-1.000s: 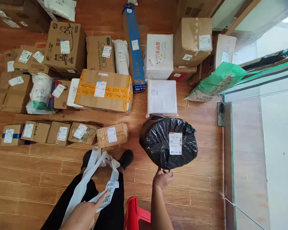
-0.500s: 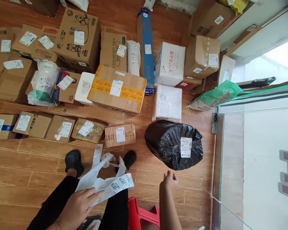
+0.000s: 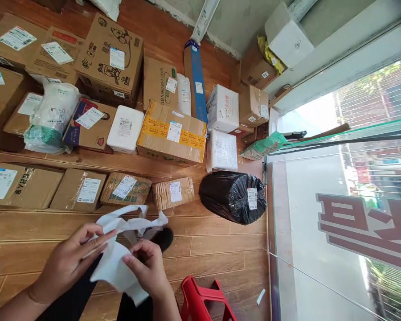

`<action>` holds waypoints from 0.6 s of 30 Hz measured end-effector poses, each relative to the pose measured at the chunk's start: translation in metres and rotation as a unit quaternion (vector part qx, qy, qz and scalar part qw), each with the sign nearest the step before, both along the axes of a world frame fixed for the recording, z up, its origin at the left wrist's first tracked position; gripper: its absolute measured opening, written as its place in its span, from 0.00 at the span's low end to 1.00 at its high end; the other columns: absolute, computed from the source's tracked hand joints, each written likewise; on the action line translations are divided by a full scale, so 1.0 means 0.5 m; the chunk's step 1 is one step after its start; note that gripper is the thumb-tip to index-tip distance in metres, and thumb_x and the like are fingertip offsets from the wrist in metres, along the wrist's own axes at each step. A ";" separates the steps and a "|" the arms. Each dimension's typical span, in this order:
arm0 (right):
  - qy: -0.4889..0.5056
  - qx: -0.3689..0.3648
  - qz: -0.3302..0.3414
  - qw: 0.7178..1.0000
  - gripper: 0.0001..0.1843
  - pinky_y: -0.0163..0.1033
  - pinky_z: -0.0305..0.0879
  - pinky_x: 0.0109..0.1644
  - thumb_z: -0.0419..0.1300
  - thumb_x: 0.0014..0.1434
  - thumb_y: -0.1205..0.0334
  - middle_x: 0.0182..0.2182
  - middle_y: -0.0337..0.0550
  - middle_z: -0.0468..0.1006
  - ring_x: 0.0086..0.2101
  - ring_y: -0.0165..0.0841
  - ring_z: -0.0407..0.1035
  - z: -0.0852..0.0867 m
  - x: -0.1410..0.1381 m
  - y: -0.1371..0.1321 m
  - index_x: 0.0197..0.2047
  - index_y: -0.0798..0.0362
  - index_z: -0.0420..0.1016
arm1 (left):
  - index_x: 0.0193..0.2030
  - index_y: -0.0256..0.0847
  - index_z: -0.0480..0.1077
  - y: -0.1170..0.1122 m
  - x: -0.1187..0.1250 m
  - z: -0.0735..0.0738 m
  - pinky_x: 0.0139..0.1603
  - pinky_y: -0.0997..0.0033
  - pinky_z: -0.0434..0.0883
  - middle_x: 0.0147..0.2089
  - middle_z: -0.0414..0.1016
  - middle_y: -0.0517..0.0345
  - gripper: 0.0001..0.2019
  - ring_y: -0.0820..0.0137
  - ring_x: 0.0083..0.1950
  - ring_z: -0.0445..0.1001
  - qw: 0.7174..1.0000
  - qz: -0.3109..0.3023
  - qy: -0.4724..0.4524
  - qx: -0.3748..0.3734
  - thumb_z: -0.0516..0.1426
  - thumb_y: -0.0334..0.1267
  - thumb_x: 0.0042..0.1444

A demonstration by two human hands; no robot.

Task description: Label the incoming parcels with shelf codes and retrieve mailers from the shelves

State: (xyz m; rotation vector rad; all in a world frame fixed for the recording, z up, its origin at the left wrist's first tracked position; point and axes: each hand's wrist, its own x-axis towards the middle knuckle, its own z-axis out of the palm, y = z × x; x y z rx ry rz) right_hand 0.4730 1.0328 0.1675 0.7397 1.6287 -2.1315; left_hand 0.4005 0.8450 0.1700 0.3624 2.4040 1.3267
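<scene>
A long white strip of sticker labels (image 3: pixel 112 265) hangs in loops and folds low in the head view, its plain side showing. My left hand (image 3: pixel 68 261) grips the strip between its fingers on the left. From the right, my right hand (image 3: pixel 150 267) pinches the strip with thumb and curled fingers; the fingertips are partly hidden. Beyond the hands lie a small taped carton (image 3: pixel 158 191) and a carton with green print (image 3: pixel 115 194), each bearing a white shipping label. A black plastic-wrapped parcel (image 3: pixel 220 194) rests on the floor to the right.
Many parcels stand in rows ahead, among them a carton with yellow tape (image 3: pixel 153 151) and a long blue box (image 3: pixel 200 100). A red stool (image 3: pixel 200 292) is at my lower right. A glass door (image 3: pixel 297 214) borders the right side. A paper scrap (image 3: pixel 261 296) lies nearby.
My right hand has moved left from near the black parcel and now holds the label strip. The strip has turned so its printed numbers no longer show. The view has shifted right.
</scene>
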 end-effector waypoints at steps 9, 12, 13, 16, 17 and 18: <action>-0.044 -0.058 -0.114 0.991 0.25 0.32 0.49 0.29 0.73 0.38 0.46 0.20 0.33 0.67 0.22 0.22 0.54 -0.156 -0.072 0.006 0.27 0.54 0.67 | 0.47 0.46 0.76 0.030 -0.111 -0.169 0.47 0.66 0.69 0.51 0.76 0.55 0.20 0.59 0.51 0.75 0.921 -0.292 -0.123 -0.225 0.51 0.32 0.49; -0.059 -0.106 -0.104 0.987 0.29 0.30 0.50 0.26 0.76 0.34 0.50 0.17 0.28 0.68 0.18 0.21 0.54 -0.226 -0.098 0.031 0.34 0.52 0.65 | 0.68 0.52 0.55 0.051 -0.110 -0.241 0.63 0.67 0.61 0.67 0.61 0.60 0.35 0.64 0.64 0.64 0.948 -0.268 -0.117 -0.128 0.55 0.37 0.51; -0.063 -0.123 -0.094 0.986 0.31 0.30 0.50 0.25 0.76 0.32 0.52 0.15 0.26 0.68 0.17 0.21 0.54 -0.249 -0.106 0.037 0.35 0.51 0.65 | 0.69 0.56 0.50 0.056 -0.109 -0.269 0.62 0.69 0.62 0.68 0.59 0.64 0.38 0.65 0.64 0.64 0.952 -0.268 -0.104 -0.105 0.57 0.38 0.51; -0.081 -0.154 -0.050 0.983 0.28 0.28 0.57 0.24 0.77 0.27 0.55 0.17 0.29 0.71 0.17 0.21 0.59 -0.318 -0.131 0.055 0.30 0.54 0.69 | 0.66 0.70 0.51 0.068 -0.110 -0.354 0.53 0.75 0.68 0.65 0.63 0.76 0.38 0.65 0.59 0.71 0.974 -0.223 -0.036 -0.032 0.61 0.47 0.49; -0.091 -0.158 -0.039 0.982 0.25 0.27 0.60 0.24 0.77 0.27 0.56 0.18 0.32 0.72 0.18 0.21 0.62 -0.339 -0.137 0.061 0.27 0.55 0.70 | 0.63 0.71 0.57 0.072 -0.113 -0.378 0.50 0.76 0.69 0.62 0.68 0.77 0.34 0.65 0.56 0.73 0.980 -0.196 -0.026 -0.011 0.61 0.50 0.49; -0.102 -0.171 -0.032 0.979 0.23 0.27 0.61 0.24 0.76 0.27 0.57 0.18 0.33 0.73 0.18 0.22 0.64 -0.358 -0.143 0.067 0.25 0.56 0.71 | 0.59 0.69 0.63 0.077 -0.117 -0.396 0.48 0.77 0.69 0.58 0.72 0.77 0.29 0.64 0.54 0.75 0.985 -0.173 -0.029 0.007 0.60 0.53 0.48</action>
